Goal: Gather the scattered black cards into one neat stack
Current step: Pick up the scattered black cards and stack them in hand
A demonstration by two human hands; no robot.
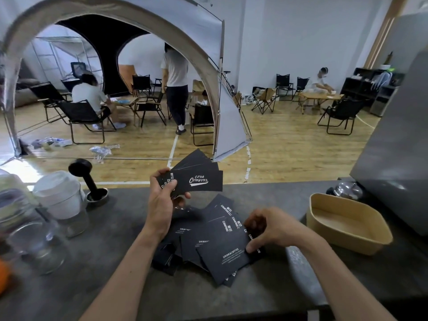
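Observation:
Several black cards with white print lie scattered and overlapping on the grey counter (111,262), the pile (215,242) centred in front of me. My left hand (162,205) is raised above the pile and grips a fanned bunch of black cards (199,177), the top one reading "Club Camping". My right hand (273,230) is down at the right side of the pile, its fingers curled and pinching the edge of one card there. Parts of the pile are hidden under both hands.
A tan rectangular tray (347,223) stands on the counter to the right. A black-handled tamper in a metal cup (92,184), white lidded cups (60,193) and glass jars (34,242) crowd the left. A grey machine (398,144) rises at the right. People sit beyond.

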